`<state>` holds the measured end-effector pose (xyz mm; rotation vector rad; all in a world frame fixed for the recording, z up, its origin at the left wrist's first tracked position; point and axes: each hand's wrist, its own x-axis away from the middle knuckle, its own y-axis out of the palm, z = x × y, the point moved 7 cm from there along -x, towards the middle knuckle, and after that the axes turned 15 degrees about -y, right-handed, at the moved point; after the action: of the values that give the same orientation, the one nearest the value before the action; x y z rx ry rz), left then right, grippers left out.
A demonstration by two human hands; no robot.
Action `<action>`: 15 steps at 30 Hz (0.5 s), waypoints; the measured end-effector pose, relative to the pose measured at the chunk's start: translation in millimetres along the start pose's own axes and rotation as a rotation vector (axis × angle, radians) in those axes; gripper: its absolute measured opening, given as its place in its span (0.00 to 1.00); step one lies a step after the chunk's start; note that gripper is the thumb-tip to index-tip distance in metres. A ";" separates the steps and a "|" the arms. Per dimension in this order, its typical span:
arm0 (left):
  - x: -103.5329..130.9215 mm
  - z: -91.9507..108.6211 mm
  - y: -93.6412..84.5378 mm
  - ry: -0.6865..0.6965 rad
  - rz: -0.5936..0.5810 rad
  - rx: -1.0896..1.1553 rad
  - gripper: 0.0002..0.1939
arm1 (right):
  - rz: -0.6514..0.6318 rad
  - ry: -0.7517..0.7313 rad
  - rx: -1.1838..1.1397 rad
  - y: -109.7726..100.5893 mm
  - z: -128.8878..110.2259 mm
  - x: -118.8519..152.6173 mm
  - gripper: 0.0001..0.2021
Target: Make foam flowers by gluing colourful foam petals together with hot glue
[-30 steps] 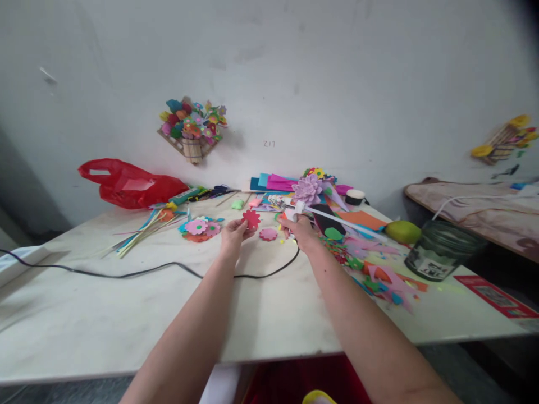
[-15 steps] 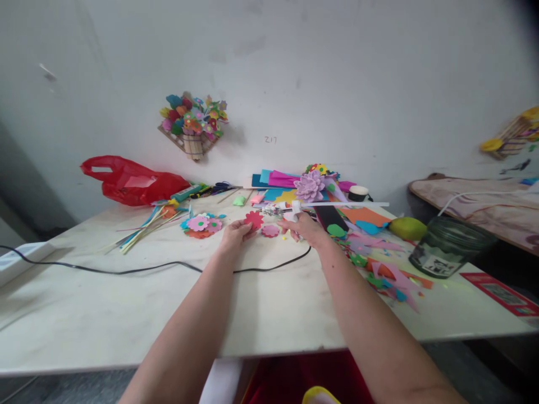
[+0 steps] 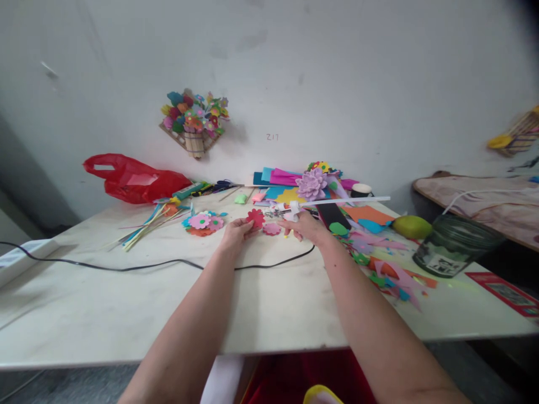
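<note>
My left hand [image 3: 236,232] pinches a red flower cutout [image 3: 256,217] by its edge, above the middle of the table. Just to the right, my right hand [image 3: 310,226] is wrapped round a white glue gun [image 3: 292,210], its tip pointing left toward the red flower. A long pale glue stick [image 3: 353,200] sticks out of the gun's back to the right. On the tabletop between the hands lies a pink scalloped cutout [image 3: 272,229]. Left of my left hand is a group of layered paper-like flowers [image 3: 199,222], pink, blue and orange.
A black cord [image 3: 155,264] crosses the table from a white power strip [image 3: 25,257]. Coloured scraps [image 3: 385,269] and a dark glass jar [image 3: 452,247] lie right. A red plastic bag [image 3: 137,179], thin strips [image 3: 145,227] and coloured sheets [image 3: 286,177] sit along the back.
Both hands keep their holds almost in place. The glue stick's far end is slightly lower, and the whole view has shifted a little.
</note>
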<state>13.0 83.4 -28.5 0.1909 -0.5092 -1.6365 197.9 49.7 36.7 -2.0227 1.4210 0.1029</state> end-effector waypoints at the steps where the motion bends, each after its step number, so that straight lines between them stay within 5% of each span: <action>1: -0.2 -0.1 0.0 -0.004 0.001 -0.010 0.08 | -0.005 0.007 0.016 0.2 -0.8 0.3 0.16; 15: 2.2 1.0 2.3 -0.022 0.029 -0.019 0.04 | -0.030 0.035 0.149 3.5 8.3 -2.9 0.20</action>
<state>14.3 81.4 -26.2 0.1505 -0.5110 -1.6163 196.1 55.9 29.8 -1.9304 1.3774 -0.0501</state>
